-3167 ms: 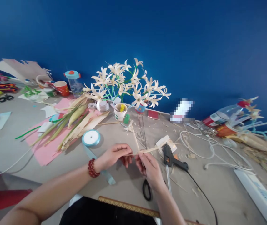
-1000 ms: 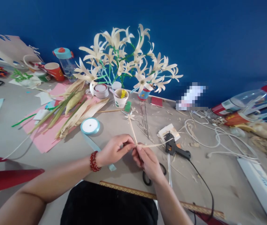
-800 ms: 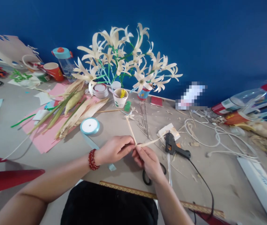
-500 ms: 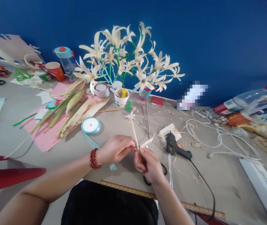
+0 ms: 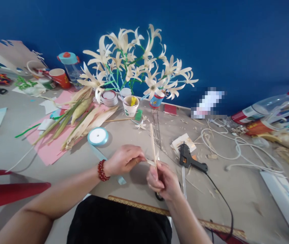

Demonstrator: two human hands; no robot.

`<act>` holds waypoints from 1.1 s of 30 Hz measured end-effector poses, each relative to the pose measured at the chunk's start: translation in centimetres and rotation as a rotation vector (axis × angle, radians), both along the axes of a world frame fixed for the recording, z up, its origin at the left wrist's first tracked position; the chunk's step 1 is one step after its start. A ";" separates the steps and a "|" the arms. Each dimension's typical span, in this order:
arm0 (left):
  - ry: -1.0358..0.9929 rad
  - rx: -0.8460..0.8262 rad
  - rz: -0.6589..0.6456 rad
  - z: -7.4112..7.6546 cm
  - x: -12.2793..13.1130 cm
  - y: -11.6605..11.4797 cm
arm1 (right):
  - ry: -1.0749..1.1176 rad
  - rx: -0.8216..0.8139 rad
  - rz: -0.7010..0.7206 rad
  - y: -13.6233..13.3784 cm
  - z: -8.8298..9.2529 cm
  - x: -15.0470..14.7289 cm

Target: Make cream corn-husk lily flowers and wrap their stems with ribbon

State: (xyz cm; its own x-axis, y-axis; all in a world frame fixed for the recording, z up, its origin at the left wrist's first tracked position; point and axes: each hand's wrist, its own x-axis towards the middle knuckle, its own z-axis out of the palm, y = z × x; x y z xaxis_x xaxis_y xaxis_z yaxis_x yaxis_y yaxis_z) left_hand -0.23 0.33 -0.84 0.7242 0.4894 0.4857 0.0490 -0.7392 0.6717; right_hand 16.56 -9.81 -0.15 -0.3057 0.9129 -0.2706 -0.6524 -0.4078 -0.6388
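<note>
My right hand (image 5: 164, 180) is closed around a thin wooden stick (image 5: 152, 140), which stands nearly upright from the fist. A pale corn husk strip (image 5: 150, 162) reaches across to the stick from my left hand (image 5: 124, 160), whose thumb and fingers pinch its end. Whether the strip is fixed to the stick, I cannot tell. Black-handled scissors (image 5: 159, 196) lie mostly hidden beneath my right hand. A spool of light blue ribbon (image 5: 98, 136) rests beyond my left hand, its loose tail (image 5: 121, 180) passing behind my wrist. A small husk flower (image 5: 140, 125) lies past the stick.
A black glue gun (image 5: 189, 159) with a trailing cord sits to the right. Cups, including a white one (image 5: 131, 106), stand at the back below many husk flowers (image 5: 124, 40). Corn husks (image 5: 91, 127) cover pink paper (image 5: 43, 152) at left. A white cable (image 5: 232, 145) curls at right.
The stick has tilted more upright and shifted right with my right hand. My left hand has drawn slightly left, away from the stick, and the pale strip now spans the gap.
</note>
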 end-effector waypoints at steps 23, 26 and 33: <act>-0.031 -0.062 -0.012 0.3 0.3 -0.7 | -0.410 0.127 -0.069 0.2 -0.7 -1.0; -0.067 -0.051 -0.029 0.1 0.2 -0.5 | -0.159 0.042 0.040 0.0 -0.4 -0.6; -0.066 -0.162 0.099 0.2 0.0 -0.2 | -0.200 0.114 -0.103 -0.1 -0.3 0.2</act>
